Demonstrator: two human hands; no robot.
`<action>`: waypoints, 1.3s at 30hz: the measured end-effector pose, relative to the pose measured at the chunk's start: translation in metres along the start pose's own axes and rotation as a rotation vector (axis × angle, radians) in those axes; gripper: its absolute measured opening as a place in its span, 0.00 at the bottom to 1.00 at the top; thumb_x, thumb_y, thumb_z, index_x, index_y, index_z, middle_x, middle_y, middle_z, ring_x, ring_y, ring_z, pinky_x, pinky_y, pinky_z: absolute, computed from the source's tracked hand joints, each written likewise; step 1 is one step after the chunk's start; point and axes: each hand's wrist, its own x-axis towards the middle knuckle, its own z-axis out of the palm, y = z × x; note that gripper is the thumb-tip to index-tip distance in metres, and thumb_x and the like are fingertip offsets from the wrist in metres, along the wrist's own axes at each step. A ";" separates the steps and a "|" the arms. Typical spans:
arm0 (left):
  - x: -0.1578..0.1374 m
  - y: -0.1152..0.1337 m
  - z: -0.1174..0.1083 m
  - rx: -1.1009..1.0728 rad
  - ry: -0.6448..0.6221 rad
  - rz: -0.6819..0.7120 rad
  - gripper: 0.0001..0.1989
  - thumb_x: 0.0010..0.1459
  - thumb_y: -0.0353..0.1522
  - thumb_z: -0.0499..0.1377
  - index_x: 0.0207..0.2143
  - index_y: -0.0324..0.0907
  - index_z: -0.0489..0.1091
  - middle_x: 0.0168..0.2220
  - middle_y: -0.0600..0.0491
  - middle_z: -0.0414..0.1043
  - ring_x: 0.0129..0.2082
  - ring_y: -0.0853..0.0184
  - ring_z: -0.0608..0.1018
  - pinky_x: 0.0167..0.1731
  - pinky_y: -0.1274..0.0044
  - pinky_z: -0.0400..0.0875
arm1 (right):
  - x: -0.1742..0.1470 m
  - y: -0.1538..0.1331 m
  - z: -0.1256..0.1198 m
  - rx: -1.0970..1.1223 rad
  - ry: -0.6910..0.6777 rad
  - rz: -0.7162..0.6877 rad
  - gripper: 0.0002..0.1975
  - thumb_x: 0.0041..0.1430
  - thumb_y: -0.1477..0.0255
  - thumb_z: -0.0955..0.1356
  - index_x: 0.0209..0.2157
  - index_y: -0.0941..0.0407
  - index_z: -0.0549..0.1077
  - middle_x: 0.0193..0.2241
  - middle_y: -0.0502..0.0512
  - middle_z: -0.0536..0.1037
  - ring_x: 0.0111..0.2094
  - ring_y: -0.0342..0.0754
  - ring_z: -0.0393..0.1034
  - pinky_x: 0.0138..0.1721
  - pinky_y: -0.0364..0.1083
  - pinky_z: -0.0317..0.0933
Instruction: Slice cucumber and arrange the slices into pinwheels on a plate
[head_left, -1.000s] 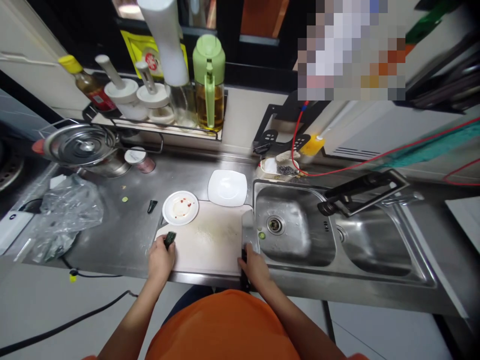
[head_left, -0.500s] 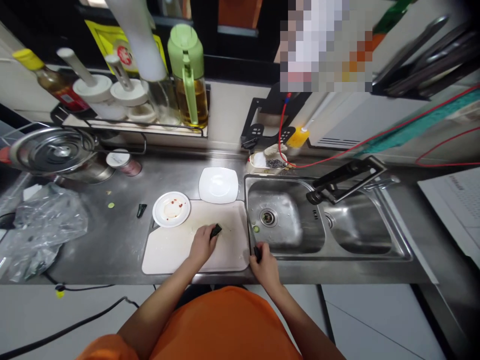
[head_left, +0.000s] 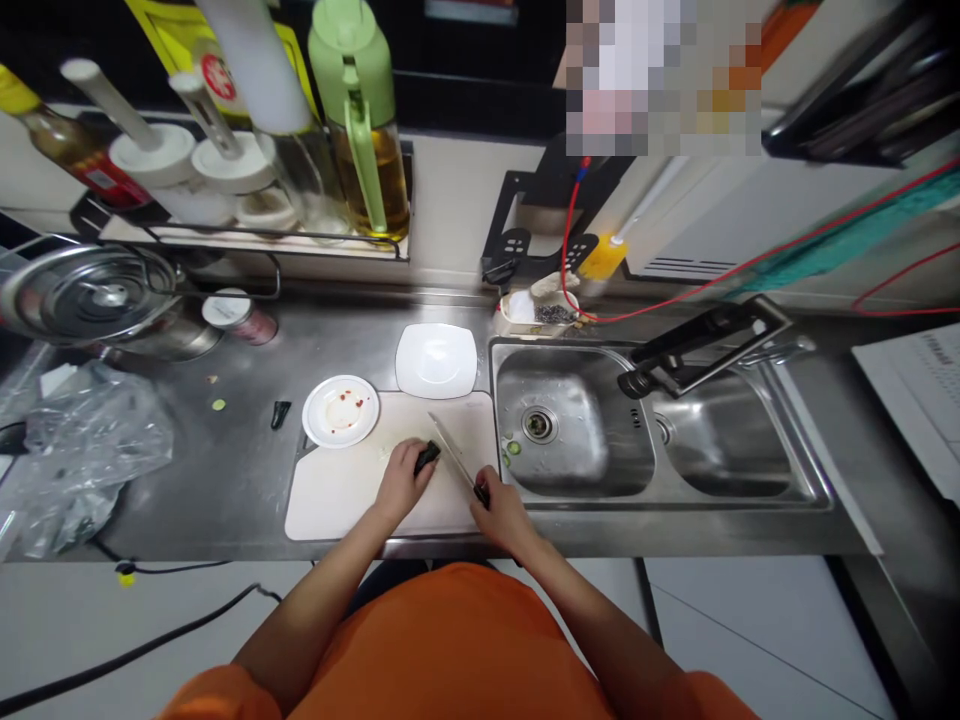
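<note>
On the pale cutting board (head_left: 337, 510), my left hand (head_left: 402, 482) is closed around a short dark green piece of cucumber (head_left: 427, 457). My right hand (head_left: 501, 508) grips the black handle of a kitchen knife (head_left: 457, 452). Its blade slants up and left over the board, just right of the cucumber and apart from it. A round white plate (head_left: 313, 412) with red bits overlaps the board's upper left corner. Behind the board lies an empty squarish white plate (head_left: 435, 360). Another dark green cucumber end (head_left: 280, 415) rests on the steel counter to the left.
Right of the board is a double sink (head_left: 574, 490) with green slices near the drain and a black faucet (head_left: 675, 365). A plastic bag (head_left: 101, 430), a lidded pot (head_left: 105, 295) and a small jar (head_left: 241, 318) stand left. Bottles, including a green-topped oil bottle (head_left: 364, 130), line the rack.
My right hand has brought the knife from the sink's edge leftward over the board. A second green slice now shows in the sink. My left hand still holds the cucumber.
</note>
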 end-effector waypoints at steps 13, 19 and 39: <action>-0.001 -0.007 0.003 0.021 -0.016 0.148 0.12 0.59 0.32 0.53 0.46 0.41 0.67 0.43 0.46 0.71 0.46 0.63 0.72 0.49 0.67 0.68 | 0.014 -0.018 -0.010 -0.265 -0.132 0.037 0.15 0.60 0.71 0.60 0.49 0.55 0.63 0.29 0.54 0.74 0.34 0.49 0.69 0.32 0.42 0.51; -0.002 -0.009 0.005 0.025 -0.015 0.120 0.12 0.59 0.33 0.53 0.45 0.42 0.68 0.44 0.45 0.72 0.47 0.62 0.73 0.49 0.65 0.68 | 0.024 -0.027 -0.004 -0.396 -0.119 0.097 0.13 0.63 0.75 0.56 0.46 0.58 0.66 0.41 0.62 0.71 0.39 0.50 0.70 0.37 0.44 0.57; -0.005 -0.010 0.005 0.009 -0.020 0.131 0.11 0.59 0.30 0.52 0.45 0.42 0.66 0.44 0.46 0.70 0.48 0.63 0.71 0.51 0.66 0.67 | -0.014 -0.036 -0.020 -0.424 -0.327 0.116 0.19 0.58 0.83 0.56 0.49 0.55 0.62 0.42 0.60 0.71 0.39 0.50 0.71 0.33 0.43 0.59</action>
